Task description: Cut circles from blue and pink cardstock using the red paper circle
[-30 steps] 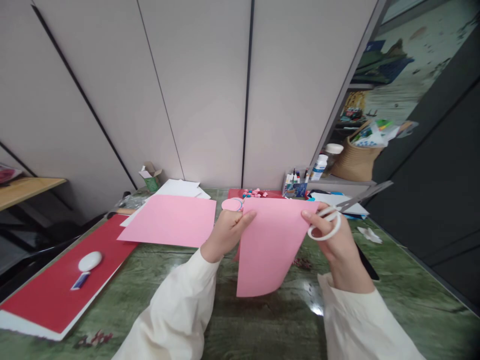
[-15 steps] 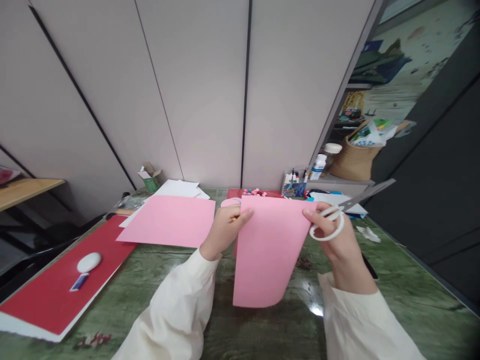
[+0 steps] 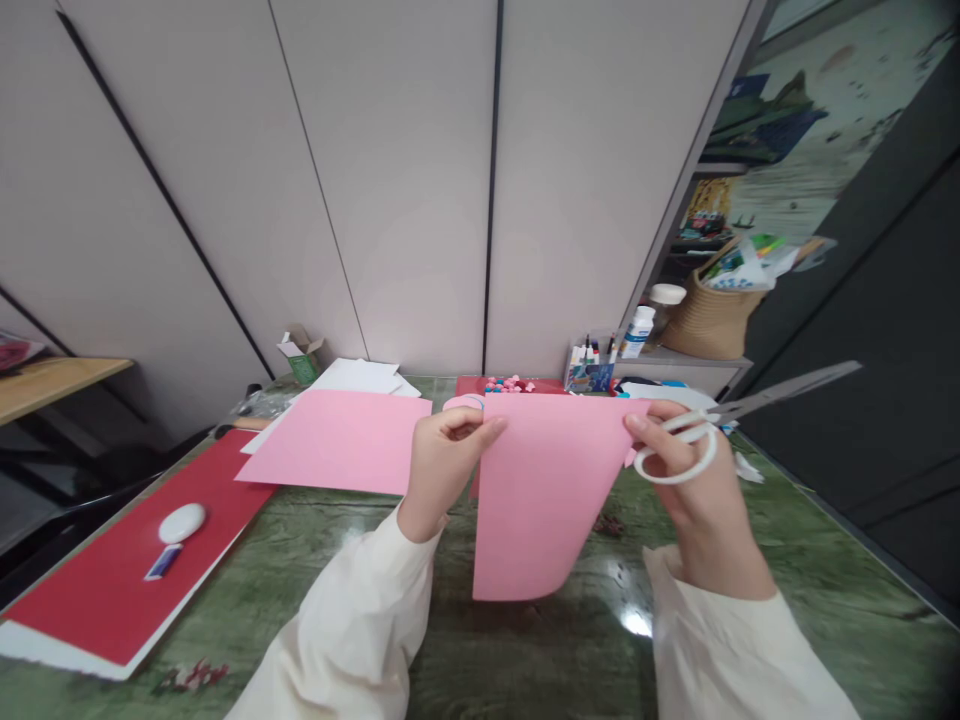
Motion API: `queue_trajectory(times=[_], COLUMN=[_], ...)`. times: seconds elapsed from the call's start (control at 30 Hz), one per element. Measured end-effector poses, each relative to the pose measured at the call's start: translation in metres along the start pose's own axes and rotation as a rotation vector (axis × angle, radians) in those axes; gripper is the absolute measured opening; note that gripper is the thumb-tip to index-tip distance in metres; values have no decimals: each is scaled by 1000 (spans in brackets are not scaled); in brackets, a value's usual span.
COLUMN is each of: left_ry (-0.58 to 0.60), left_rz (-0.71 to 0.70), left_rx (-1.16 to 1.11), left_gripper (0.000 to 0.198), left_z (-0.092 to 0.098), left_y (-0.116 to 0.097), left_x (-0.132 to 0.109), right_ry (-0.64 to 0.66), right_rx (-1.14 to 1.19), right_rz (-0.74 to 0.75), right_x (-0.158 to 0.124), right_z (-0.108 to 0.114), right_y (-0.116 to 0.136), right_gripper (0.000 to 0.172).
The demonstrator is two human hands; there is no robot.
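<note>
A sheet of pink paper (image 3: 544,500) hangs upright between my two hands, its lower edge above the table. My left hand (image 3: 450,455) pinches its upper left corner between thumb and fingers. With thumb and fingertips my right hand (image 3: 694,470) grips the upper right corner. White-handled scissors (image 3: 679,455) also hang on that hand, their handle loops around the fingers. The blades point up and to the right, away from the paper. Both sleeves are cream coloured.
Another pink sheet (image 3: 337,440) and white paper (image 3: 352,375) lie at the left on the green table (image 3: 322,590). A red sheet (image 3: 142,580) carries a white oval object (image 3: 181,522) and a small tube (image 3: 163,562). Pens stand in a holder (image 3: 589,370) near the wall.
My right hand has moved slightly right with the scissors and the paper's corner, so the sheet's top edge is stretched wider. The left hand keeps its pinch.
</note>
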State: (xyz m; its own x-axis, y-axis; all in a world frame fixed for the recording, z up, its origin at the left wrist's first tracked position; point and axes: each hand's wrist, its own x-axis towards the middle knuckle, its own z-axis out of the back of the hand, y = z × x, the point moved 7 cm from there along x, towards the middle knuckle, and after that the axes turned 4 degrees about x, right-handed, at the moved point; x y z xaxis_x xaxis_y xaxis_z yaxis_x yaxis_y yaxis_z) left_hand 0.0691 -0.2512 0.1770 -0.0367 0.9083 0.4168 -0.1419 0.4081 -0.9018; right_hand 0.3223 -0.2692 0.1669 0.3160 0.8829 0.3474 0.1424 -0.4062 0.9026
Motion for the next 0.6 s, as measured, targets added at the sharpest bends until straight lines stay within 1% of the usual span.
queue_trajectory(times=[0.43, 0.6], left_ry=[15, 23], left_rz=[10, 14], left_rx=[36, 36], left_gripper=[21, 27], left_z=[2, 2], left_y=[-3, -4], left_x=[-1, -1], right_ry=[-26, -46], right_rx=[-19, -26], right_rz=[15, -23], right_x=[1, 2], right_z=[6, 6], right_y=[-5, -6], right_gripper=[13, 17])
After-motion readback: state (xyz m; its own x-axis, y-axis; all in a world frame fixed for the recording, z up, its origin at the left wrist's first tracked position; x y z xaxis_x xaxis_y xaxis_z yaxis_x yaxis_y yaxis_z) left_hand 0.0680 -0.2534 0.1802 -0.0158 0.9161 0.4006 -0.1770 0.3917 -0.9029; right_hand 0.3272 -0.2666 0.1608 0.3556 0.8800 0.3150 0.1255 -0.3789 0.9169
